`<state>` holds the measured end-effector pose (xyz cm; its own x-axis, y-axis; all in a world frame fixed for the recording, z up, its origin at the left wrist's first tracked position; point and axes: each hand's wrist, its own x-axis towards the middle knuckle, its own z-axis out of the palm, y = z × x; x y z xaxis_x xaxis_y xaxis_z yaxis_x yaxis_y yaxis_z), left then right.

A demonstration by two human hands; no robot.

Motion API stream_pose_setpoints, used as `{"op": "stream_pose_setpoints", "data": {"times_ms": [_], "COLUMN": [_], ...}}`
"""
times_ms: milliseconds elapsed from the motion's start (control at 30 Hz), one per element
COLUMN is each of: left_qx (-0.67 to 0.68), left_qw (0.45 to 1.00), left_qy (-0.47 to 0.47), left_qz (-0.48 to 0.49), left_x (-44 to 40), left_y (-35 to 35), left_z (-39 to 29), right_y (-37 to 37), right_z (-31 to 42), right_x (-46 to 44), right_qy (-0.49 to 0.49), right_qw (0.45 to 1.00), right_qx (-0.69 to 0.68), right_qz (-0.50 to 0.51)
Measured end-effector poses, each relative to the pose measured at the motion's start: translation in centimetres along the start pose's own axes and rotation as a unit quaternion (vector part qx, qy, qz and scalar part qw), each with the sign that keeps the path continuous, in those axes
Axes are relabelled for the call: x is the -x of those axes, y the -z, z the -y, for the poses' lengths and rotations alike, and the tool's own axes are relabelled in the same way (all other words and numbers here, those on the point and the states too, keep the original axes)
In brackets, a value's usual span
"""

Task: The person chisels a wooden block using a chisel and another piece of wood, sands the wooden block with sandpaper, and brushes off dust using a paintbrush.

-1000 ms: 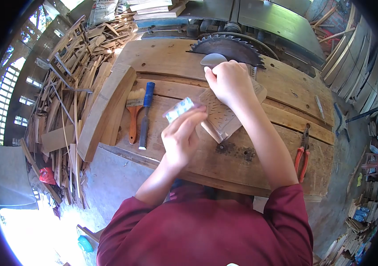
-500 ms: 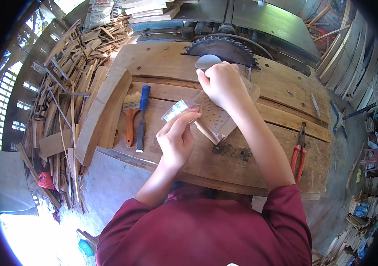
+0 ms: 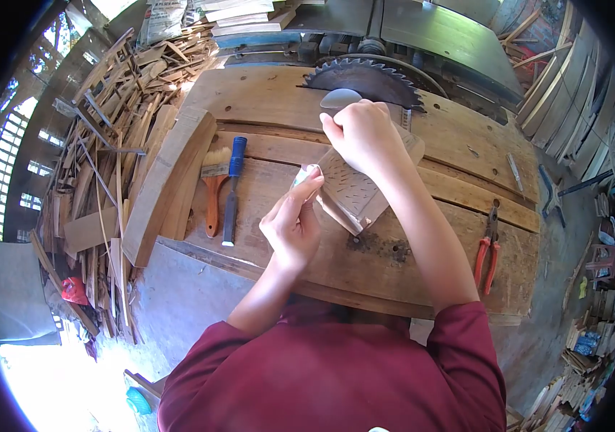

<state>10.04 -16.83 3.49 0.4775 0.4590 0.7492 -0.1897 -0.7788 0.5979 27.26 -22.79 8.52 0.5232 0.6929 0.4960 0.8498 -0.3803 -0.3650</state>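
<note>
My left hand (image 3: 292, 223) pinches a small clear packet (image 3: 310, 173) with a white and blue label, now mostly turned edge-on. My right hand (image 3: 367, 137) is closed above a light flat board (image 3: 350, 180) covered in short dark marks. A grey rounded object (image 3: 340, 99) shows just past its fingers; whether the hand grips it, or something else, I cannot tell. The board lies at an angle on the wooden bench (image 3: 271, 252). Left of my left hand lie a chisel (image 3: 233, 191) with a blue handle and a brush (image 3: 213, 191) with a wooden handle.
A toothed circular saw blade (image 3: 365, 81) rises beyond my hands. Red-handled pliers (image 3: 488, 248) and a thin knife-like tool (image 3: 515, 173) lie on the right. A thick curved timber (image 3: 167, 191) rests on the bench's left side. Scrap wood (image 3: 105, 180) is heaped on the floor to the left.
My left hand has shifted slightly right, towards the board, and turned the packet so its label shows less. My right hand stays almost in place.
</note>
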Motion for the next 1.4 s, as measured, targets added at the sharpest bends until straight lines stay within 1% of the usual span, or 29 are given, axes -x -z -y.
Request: {"op": "stream_pose_setpoints", "data": {"times_ms": [100,200,233,367,467,567,700,767,867,967,1067,1167,1233,1267,1367,1400], "left_qx": [-0.027,-0.018,-0.024,-0.066,-0.071,-0.06,-0.068,-0.073,-0.077,-0.068,-0.072,-0.074,-0.066,-0.063,-0.073,-0.117], "left_qw": [1.0,1.0,1.0,0.998,0.997,0.997,0.997,0.997,0.996,0.996,0.996,0.996,0.996,0.996,0.996,0.99], "left_qy": [-0.007,0.011,-0.015,0.022,0.008,-0.031,-0.009,-0.014,-0.047,-0.058,-0.045,-0.052,-0.049,-0.047,0.006,0.0], "left_qz": [0.009,0.016,-0.005,0.01,0.0,-0.044,-0.026,-0.017,-0.017,-0.024,-0.009,0.005,0.031,0.043,0.052,0.084], "left_x": [-1.2,-0.8,-0.6,2.1,2.3,0.4,0.5,1.3,1.2,0.2,0.4,1.2,1.6,1.8,1.8,1.9], "left_y": [-0.6,-0.6,-0.6,0.2,0.0,-0.9,-1.0,-0.6,-0.4,-0.8,-0.6,0.1,1.0,1.4,1.9,2.1], "left_z": [0.5,0.5,0.5,-0.6,-0.1,0.2,-0.2,-0.2,0.1,0.5,0.1,-0.5,-0.2,0.1,2.5,3.9], "right_y": [0.2,0.1,-0.1,-0.1,0.0,-0.2,-0.4,-0.6,-0.4,-0.3,-0.2,-0.2,-0.4,-0.4,0.0,0.1], "right_z": [0.2,0.2,0.2,0.2,0.1,0.3,0.4,0.4,0.6,0.8,0.7,0.4,0.3,0.2,0.5,0.4], "right_x": [0.1,-0.1,0.0,0.1,0.1,0.1,0.3,0.4,0.3,0.4,0.3,0.2,0.3,0.3,0.2,0.3], "right_qy": [-0.006,-0.023,-0.026,-0.027,-0.016,-0.026,-0.064,-0.07,-0.073,-0.098,-0.108,-0.104,-0.092,-0.086,-0.091,-0.094], "right_qw": [1.0,1.0,1.0,1.0,1.0,0.999,0.996,0.994,0.993,0.989,0.99,0.992,0.992,0.993,0.993,0.993], "right_qx": [0.0,0.002,0.003,0.016,0.019,0.046,0.066,0.08,0.095,0.106,0.085,0.071,0.079,0.082,0.078,0.075], "right_qz": [0.004,0.006,0.002,0.004,0.008,-0.003,-0.017,-0.025,-0.015,-0.036,-0.018,-0.008,-0.017,-0.021,-0.007,-0.003]}}
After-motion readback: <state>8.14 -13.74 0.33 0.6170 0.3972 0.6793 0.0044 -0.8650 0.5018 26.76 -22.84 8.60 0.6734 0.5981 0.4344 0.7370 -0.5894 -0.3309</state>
